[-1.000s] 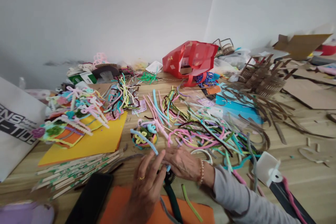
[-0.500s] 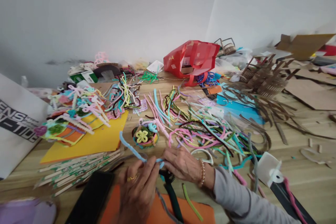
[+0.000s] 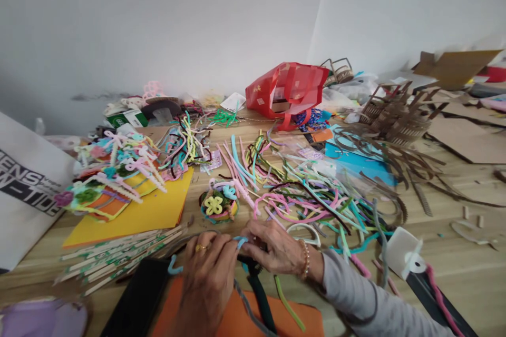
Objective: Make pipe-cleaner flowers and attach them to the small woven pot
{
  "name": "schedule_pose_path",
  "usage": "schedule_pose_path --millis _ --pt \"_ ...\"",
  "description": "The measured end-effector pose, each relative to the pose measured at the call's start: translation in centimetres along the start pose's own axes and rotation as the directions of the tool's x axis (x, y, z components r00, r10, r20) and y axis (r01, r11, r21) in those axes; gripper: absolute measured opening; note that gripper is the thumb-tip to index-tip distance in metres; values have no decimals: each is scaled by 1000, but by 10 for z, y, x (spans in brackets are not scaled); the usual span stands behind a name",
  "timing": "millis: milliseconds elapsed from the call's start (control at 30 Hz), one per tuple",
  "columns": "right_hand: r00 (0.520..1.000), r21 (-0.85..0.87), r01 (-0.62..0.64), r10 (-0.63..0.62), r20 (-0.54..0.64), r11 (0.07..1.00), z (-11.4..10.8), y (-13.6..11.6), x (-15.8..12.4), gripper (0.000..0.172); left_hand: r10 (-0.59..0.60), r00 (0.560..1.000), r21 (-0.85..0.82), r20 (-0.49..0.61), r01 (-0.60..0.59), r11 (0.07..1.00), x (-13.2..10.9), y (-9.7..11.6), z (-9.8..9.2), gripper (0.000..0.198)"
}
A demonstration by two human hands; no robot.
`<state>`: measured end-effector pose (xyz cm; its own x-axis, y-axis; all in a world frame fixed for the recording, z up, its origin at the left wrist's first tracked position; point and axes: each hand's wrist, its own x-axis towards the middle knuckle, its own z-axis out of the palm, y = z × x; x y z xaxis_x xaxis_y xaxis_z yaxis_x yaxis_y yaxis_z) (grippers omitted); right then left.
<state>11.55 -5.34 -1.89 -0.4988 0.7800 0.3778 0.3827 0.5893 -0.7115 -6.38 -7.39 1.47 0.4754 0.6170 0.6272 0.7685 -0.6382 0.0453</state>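
Observation:
My left hand (image 3: 207,276) and my right hand (image 3: 274,247) meet at the near table edge, both pinching a light blue pipe cleaner (image 3: 240,241). Its hooked end (image 3: 173,267) shows beyond my left hand, and the middle is hidden by my fingers. Under my hands lie green-handled pliers (image 3: 256,295). A small woven pipe-cleaner piece with a yellow flower (image 3: 219,205) sits just beyond my hands. A loose heap of multicoloured pipe cleaners (image 3: 312,200) spreads to the right of it.
Finished pipe-cleaner flowers (image 3: 118,179) lie on yellow card (image 3: 150,216) at left, above bundled wooden sticks (image 3: 118,258). A black slab (image 3: 136,295) and orange sheet (image 3: 237,310) lie near me. A red bag (image 3: 286,89) and cardboard strips (image 3: 395,121) stand far back.
The blue pipe cleaner no longer sticks up and left from my hands. It is now bent, with its hooked end lower down at the left of my left hand. My hands are closer together.

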Motion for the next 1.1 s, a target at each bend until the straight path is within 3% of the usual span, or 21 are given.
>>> schedule_pose_path --millis 233,367,467,600,867,1033,1100 --pt "982 292 -191 183 55 937 -4 1 3 19 -8 1000 -28 -3 8 1000 -3 0 3 17" --pt "954 612 -290 272 125 736 0 7 4 33 64 996 -42 -61 -66 997 -8 1 3 19" --pt "950 741 -284 281 133 608 2 12 5 35 101 990 -37 -99 -105 994 -9 2 5 24" --pt "952 806 -254 285 112 534 -2 17 8 35 104 980 -32 -168 -111 993 -3 2 11 26" --pt "957 825 -247 261 126 508 -24 18 9 27 162 952 -30 -260 -175 984 8 1 20 20" --pt "941 920 -219 320 111 324 -16 22 9 26 196 926 17 -323 -202 979 10 -5 20 23" --pt "931 942 -221 343 126 254 -14 21 9 26 130 930 -92 -345 -171 981 13 -4 20 22"
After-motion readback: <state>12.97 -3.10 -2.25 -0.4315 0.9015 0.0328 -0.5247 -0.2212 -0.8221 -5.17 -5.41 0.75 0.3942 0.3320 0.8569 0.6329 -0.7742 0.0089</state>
